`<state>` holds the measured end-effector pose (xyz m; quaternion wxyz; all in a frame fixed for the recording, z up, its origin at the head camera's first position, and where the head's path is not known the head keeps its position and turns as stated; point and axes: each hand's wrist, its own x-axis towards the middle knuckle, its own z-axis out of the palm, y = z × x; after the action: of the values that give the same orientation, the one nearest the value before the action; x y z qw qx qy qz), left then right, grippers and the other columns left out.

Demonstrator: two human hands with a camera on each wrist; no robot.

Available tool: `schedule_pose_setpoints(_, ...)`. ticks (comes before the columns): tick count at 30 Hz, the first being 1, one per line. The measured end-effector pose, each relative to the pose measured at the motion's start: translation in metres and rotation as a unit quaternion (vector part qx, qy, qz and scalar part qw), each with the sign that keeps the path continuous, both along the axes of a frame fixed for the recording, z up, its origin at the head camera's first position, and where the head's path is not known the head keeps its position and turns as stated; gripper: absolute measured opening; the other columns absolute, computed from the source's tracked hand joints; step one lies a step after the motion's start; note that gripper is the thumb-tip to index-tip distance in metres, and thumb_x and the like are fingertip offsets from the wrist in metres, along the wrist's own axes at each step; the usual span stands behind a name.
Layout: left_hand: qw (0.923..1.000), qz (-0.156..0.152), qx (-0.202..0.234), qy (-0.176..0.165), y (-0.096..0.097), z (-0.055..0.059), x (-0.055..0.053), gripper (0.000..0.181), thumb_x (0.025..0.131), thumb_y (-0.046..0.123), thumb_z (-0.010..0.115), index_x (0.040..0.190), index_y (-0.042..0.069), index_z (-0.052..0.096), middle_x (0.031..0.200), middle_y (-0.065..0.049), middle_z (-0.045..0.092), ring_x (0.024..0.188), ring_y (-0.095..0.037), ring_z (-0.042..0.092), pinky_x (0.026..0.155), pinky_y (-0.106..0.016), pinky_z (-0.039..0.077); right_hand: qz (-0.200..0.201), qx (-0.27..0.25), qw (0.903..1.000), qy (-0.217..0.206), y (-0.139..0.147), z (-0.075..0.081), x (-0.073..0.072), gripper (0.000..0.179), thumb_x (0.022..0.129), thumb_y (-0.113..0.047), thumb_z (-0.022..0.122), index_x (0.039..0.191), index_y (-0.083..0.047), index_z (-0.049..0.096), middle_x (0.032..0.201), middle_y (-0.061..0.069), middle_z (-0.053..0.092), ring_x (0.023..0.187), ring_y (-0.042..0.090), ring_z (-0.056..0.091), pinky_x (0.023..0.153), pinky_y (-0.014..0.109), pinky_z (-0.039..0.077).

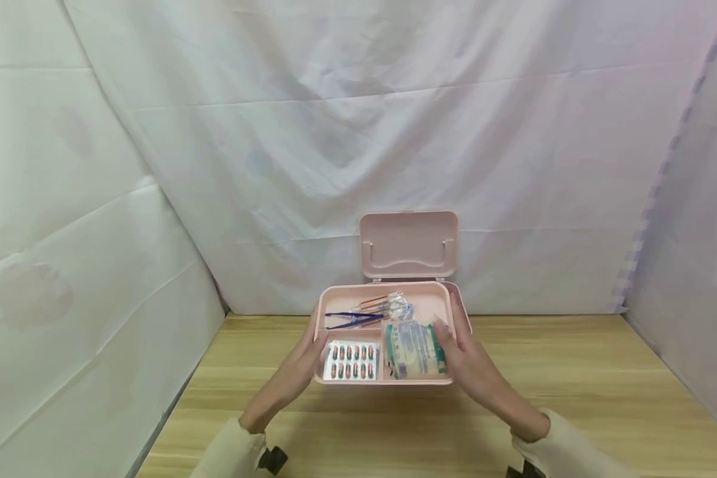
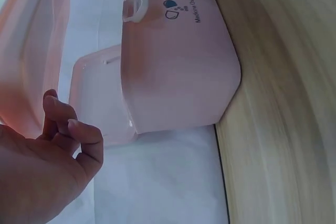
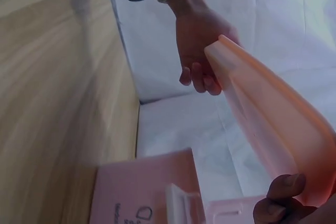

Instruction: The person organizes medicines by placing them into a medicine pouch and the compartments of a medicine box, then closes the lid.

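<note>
Between them, my left hand (image 1: pixel 301 358) and right hand (image 1: pixel 469 358) grip the two sides of a pink divided tray (image 1: pixel 349 292). Both thumbs lie over the rim, and curled fingers support it from below. In the tray are blue tweezers (image 1: pixel 354 320), wrapped swabs (image 1: pixel 388 305), a blister pack of capsules (image 1: pixel 351 360) and a clear packet with green edges (image 1: pixel 415 348). Held in the air, the tray hides most of the pink medicine chest (image 2: pixel 178 56), which shows a white latch (image 2: pixel 137 4) in the left wrist view.
The chest's lid (image 1: pixel 409 244) stands raised at the back, before a white cloth (image 1: pixel 311 166). Under everything runs a wood-grain table (image 1: pixel 573 385). White cloth walls (image 1: pixel 89 299) close off both sides.
</note>
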<state>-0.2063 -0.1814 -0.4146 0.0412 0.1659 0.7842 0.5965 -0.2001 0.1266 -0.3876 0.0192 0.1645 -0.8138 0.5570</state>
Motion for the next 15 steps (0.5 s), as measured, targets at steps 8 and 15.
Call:
schedule_pose_setpoints(8,0.9995,-0.008,0.026,0.013,0.023,0.003,-0.035,0.057,0.109,0.039,0.028,0.157,0.042,-0.002,0.166,0.009,0.002,0.151,-0.025,0.009,0.117,-0.061,0.014,-0.008,0.009,0.9996,-0.024,0.020,0.003,-0.027,0.066,0.107,-0.048,0.030,0.157,-0.035,-0.011,0.167,0.007,0.000,0.150,0.032,0.008,0.116,0.065,0.015)
schedule_pose_setpoints(15,0.9983,-0.015,0.033,0.046,0.037,0.002,-0.065,0.055,0.109,0.038,0.028,0.157,0.041,0.001,0.165,0.011,0.006,0.151,-0.016,0.008,0.121,-0.053,0.011,-0.022,0.016,0.9987,-0.043,0.032,-0.002,-0.049,0.066,0.105,-0.055,0.027,0.156,-0.040,-0.011,0.166,0.009,0.005,0.135,0.037,0.030,0.083,0.057,0.050)
